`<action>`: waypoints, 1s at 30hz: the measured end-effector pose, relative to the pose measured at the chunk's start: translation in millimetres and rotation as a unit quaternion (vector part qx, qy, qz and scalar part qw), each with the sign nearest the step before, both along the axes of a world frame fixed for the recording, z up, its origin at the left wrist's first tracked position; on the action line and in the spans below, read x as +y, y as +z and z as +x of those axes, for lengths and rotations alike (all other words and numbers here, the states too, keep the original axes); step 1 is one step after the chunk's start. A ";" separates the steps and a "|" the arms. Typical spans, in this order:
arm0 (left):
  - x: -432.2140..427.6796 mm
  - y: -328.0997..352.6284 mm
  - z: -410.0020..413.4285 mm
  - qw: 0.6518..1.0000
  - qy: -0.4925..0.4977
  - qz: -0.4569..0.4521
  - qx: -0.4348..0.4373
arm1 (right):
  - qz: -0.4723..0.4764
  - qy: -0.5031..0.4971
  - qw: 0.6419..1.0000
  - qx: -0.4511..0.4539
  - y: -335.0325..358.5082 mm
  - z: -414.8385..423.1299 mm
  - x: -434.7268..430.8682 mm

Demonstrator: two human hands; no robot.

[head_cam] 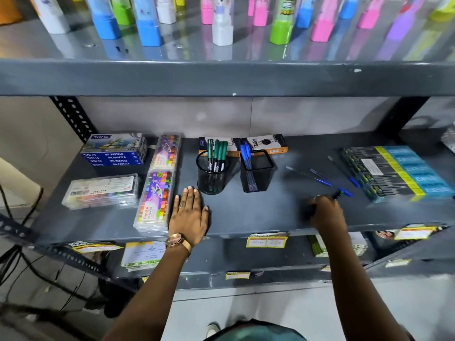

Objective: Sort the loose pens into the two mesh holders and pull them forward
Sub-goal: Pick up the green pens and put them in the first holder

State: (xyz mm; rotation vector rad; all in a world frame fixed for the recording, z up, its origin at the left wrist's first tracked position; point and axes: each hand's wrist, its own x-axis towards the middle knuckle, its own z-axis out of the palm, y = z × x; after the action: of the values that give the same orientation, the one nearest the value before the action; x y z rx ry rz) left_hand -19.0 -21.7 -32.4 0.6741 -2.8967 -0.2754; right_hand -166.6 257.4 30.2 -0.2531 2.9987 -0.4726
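Head view: grey metal shelf [246,212] holding stationery.

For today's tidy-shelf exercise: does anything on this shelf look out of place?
Yes. Three blue pens lie loose and splayed on the shelf, right of the square mesh holder, rather than standing in it. The right hand is closed around a dark pen nearby.

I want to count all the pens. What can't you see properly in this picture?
Head view only:
- Right hand: blurred; a dark pen tip pokes out, the rest is hidden by the hand.
- Round holder and square holder: the mesh hides the pens' lower ends.
- Price tags: too small to read.
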 end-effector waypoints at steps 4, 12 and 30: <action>1.0 1.5 1.1 1.000 0.000 0.007 0.007 | 0.024 -0.013 1.000 -0.016 -0.4 13.5 2.6; 0.5 3.1 1.4 1.000 0.002 0.017 0.004 | 0.013 0.105 0.994 0.029 1.3 22.9 -30.4; 0.2 4.2 2.7 1.000 0.005 0.027 0.011 | -0.448 0.222 0.849 0.171 86.8 8.7 -219.2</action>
State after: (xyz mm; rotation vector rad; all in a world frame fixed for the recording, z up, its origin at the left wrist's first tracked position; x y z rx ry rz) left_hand -16.3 -21.5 -28.2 0.6887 -2.8742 -0.3599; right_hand -157.9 38.2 117.0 -1.1533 2.5911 -1.8795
